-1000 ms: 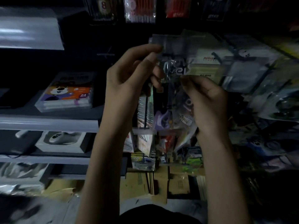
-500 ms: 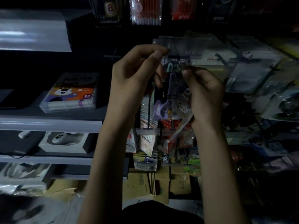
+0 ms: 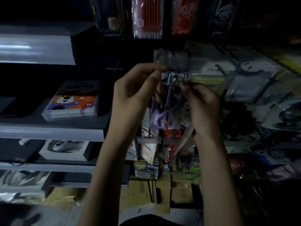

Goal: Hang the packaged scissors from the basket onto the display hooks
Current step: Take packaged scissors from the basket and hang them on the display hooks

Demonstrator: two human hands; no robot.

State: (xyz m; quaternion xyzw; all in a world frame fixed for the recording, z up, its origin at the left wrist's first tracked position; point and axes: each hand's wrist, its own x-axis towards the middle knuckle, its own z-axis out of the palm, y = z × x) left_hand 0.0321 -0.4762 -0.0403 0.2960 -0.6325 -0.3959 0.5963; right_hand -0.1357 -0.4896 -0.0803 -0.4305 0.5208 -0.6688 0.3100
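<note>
- My left hand (image 3: 135,95) pinches the pack (image 3: 171,115) at its top left, and my right hand (image 3: 203,108) pinches its top right.
- The pack hangs between them, long axis vertical, with its top just below the clear hook tag (image 3: 175,59).
- Both hands are equally near. I judge the hole must go up and forward.

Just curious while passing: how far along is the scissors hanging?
Done: one scissors packet is picked up. In hand: the left hand and right hand pinch its top below the clear tag strip. Left: slipping it onto a hook; the basket is out of view.
</note>
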